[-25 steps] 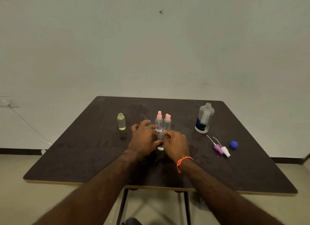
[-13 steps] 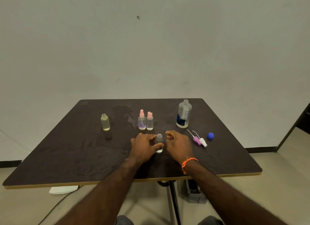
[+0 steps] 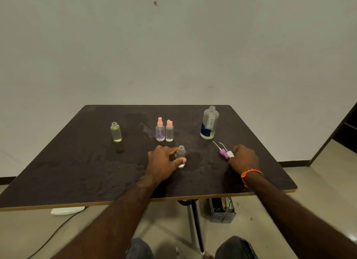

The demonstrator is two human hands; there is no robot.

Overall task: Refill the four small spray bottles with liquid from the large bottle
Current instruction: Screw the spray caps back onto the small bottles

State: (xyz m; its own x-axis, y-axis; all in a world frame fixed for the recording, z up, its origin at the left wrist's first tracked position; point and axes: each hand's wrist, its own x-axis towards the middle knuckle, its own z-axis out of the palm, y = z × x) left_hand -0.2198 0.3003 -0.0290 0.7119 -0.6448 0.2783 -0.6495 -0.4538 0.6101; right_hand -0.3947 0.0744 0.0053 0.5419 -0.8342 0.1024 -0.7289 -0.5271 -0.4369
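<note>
My left hand (image 3: 160, 162) grips a small clear uncapped spray bottle (image 3: 181, 155) standing upright at the middle of the dark table (image 3: 77, 162). My right hand (image 3: 245, 158) rests to the right, its fingertips closed on a white spray head (image 3: 230, 154) that lies beside a pink spray head (image 3: 223, 153). The large uncapped bottle (image 3: 209, 123) with a blue label stands behind them. Two small bottles with pink spray tops (image 3: 160, 131) (image 3: 169, 131) stand mid-table. An uncapped bottle of yellowish liquid (image 3: 116, 132) stands at the left.
A wet patch (image 3: 195, 158) darkens the table right of the held bottle. A grey basket (image 3: 222, 210) and the table leg (image 3: 197, 224) are on the floor below the front edge. A white device (image 3: 67, 210) lies under the left side. A dark doorway (image 3: 345, 127) is at the right.
My right hand left the small bottle and moved right to the spray heads, now covering the spot where the blue cap lay. My left hand stays on the bottle.
</note>
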